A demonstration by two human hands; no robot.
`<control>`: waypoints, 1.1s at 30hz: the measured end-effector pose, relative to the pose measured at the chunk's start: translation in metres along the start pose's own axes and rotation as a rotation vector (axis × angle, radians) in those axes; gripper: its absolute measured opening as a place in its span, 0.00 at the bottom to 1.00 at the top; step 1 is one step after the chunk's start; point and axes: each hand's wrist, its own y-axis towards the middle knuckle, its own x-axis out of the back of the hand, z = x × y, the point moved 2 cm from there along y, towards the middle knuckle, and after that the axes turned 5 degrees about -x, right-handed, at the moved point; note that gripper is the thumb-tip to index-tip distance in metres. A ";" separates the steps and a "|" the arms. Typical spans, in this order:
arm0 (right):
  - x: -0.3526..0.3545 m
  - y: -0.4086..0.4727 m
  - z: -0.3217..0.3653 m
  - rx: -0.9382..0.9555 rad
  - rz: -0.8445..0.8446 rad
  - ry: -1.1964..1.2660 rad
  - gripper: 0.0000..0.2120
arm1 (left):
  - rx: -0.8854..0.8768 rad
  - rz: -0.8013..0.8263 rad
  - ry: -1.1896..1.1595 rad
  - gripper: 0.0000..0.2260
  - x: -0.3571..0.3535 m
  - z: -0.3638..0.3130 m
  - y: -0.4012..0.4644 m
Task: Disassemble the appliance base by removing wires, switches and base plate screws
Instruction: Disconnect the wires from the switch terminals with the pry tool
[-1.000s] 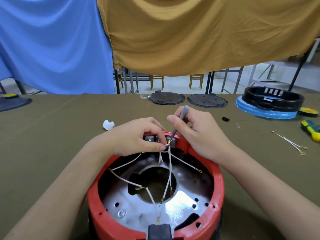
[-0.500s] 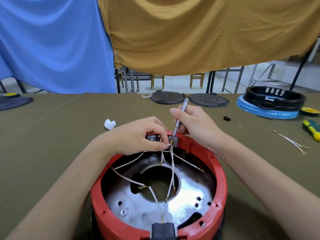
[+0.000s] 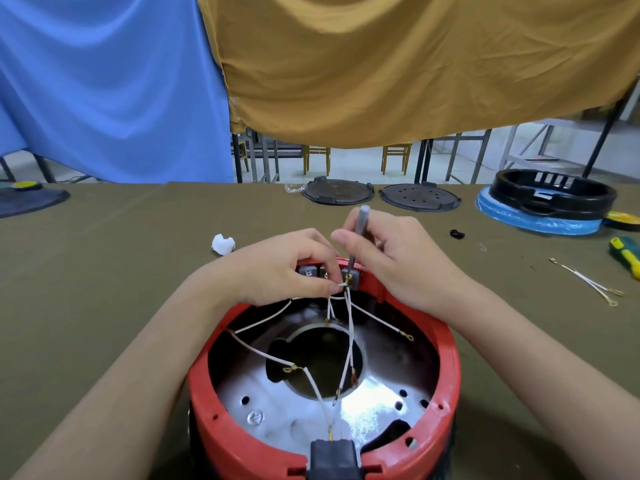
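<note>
The red appliance base [image 3: 446, 375] stands upside down near the table's front edge, its shiny metal plate [image 3: 298, 407] exposed inside. Several white wires [image 3: 349, 334] run from grey switches [image 3: 308, 271] at the far rim down to terminals. My left hand [image 3: 277, 268] rests over the far rim and pinches a wire end beside a switch. My right hand [image 3: 398, 258] grips a thin grey screwdriver [image 3: 358, 233], nearly upright, its tip at the switch terminal. A black socket [image 3: 332, 455] sits in the near rim.
On the olive table: a white crumpled scrap [image 3: 222, 243] at left, two dark round plates [image 3: 337, 191] at the back, a black ring on a blue disc [image 3: 550, 199] at right, a green-yellow screwdriver [image 3: 628, 254], loose wires [image 3: 588, 282] and a small black part [image 3: 456, 233].
The screwdriver has tilted from leaning right to nearly upright, and my right hand has shifted slightly back. My left hand keeps pinching the wire at the switch.
</note>
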 end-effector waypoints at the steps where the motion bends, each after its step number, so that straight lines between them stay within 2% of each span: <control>1: 0.001 -0.001 0.003 0.022 0.027 -0.045 0.13 | -0.002 -0.003 -0.005 0.02 0.000 -0.001 0.000; 5: -0.002 -0.002 0.016 0.159 0.130 -0.300 0.14 | -0.032 0.015 -0.027 0.02 0.000 -0.001 0.000; 7: -0.004 -0.001 0.017 0.153 0.105 -0.326 0.14 | -0.034 0.013 -0.035 0.04 0.000 -0.001 0.000; 11: -0.004 0.006 0.004 -0.071 0.012 0.015 0.15 | -0.007 -0.001 -0.034 0.02 -0.001 0.000 -0.001; 18: -0.009 0.017 -0.018 -0.341 0.009 0.411 0.16 | 0.004 0.012 -0.001 0.02 0.000 0.001 -0.002; 25: -0.012 0.017 -0.025 -0.437 0.001 0.454 0.16 | 0.008 0.023 0.002 0.02 0.000 0.002 -0.003; 28: -0.008 0.012 -0.021 -0.315 -0.022 0.416 0.16 | 0.009 0.024 -0.003 0.03 0.001 0.001 -0.003; 31: -0.003 0.007 -0.010 -0.058 -0.054 0.122 0.15 | 0.009 0.011 0.001 0.02 0.001 0.002 -0.002; 33: -0.001 0.005 -0.006 0.018 -0.048 0.008 0.14 | 0.002 0.002 0.008 0.01 0.000 0.002 0.000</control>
